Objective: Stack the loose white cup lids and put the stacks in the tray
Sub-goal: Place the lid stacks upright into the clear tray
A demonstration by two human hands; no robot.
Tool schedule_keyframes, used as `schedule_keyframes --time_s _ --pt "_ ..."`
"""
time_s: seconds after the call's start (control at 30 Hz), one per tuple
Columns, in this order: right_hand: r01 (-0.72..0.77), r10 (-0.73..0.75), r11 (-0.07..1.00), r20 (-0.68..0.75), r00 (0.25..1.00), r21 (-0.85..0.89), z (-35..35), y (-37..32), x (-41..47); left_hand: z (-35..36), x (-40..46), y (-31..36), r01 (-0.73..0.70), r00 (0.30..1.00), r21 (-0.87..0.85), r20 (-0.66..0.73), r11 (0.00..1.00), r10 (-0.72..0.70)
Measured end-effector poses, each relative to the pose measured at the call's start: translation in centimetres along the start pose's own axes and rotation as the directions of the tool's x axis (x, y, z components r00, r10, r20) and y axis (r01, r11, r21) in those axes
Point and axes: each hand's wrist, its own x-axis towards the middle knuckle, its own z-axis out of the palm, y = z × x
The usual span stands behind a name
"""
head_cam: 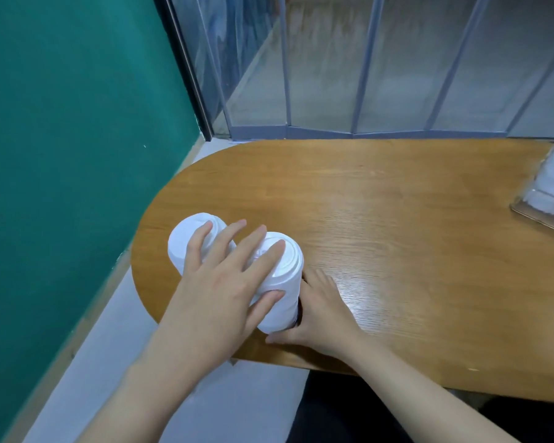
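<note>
A: Two stacks of white cup lids, both at the worktop's (397,193) rounded left end, near its front edge. Left stack (186,247), right stack (285,282), just beside each other.

B: Grip?

A: Left hand (224,282) is spread flat, fingers straight, across both stack tops, thumb against the right stack's side. Pressing, not wrapped round anything. Right hand (320,311) is cupped at the right stack's base, fingers partly hidden, so can't tell if it's clamped.

B: Why like that?

A: Likely steadying them; tall lid stacks topple easily.

B: Axis?

A: Both upright, long axis vertical, top lids facing up.

B: Tray?

A: Clear tray (547,199) at the right edge, well apart, white lids already inside.
</note>
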Motion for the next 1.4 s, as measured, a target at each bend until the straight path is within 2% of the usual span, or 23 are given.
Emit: schedule_keyframes --time_s 0.27,0.6,0.8,1.03,1.23,1.4 --pt "-0.012 0.012 0.997 -0.002 1.0 0.074 -0.1 0.5 -0.3 0.0 0.3 0.1 -0.013 0.999 0.045 -0.04 0.999 0.015" --pt "-0.084 0.108 0.924 -0.043 0.993 0.372 -3.3 1.0 -1.6 -1.6 2.7 1.2 -0.023 0.998 0.018 -0.051 1.0 0.024" --pt "-0.055 0.13 0.9 -0.146 0.981 0.432 -6.5 2.7 -3.1 -2.7 6.0 4.0 -0.085 0.991 -0.001 -0.103 0.996 0.085" --pt "-0.076 0.202 0.903 -0.262 0.944 0.422 -14.0 6.6 -6.2 -4.8 13.0 10.5 -0.247 0.957 -0.101 -0.183 0.964 0.226" --pt "-0.12 0.247 0.948 -0.447 0.86 0.293 -22.2 12.0 -9.8 -6.7 20.9 17.6 -0.386 0.91 -0.219 -0.248 0.896 0.332" --pt "-0.152 0.277 0.954 -0.576 0.769 0.257 -28.9 16.9 -12.6 -7.2 27.5 24.1 -0.444 0.893 -0.453 -0.289 0.773 0.344"
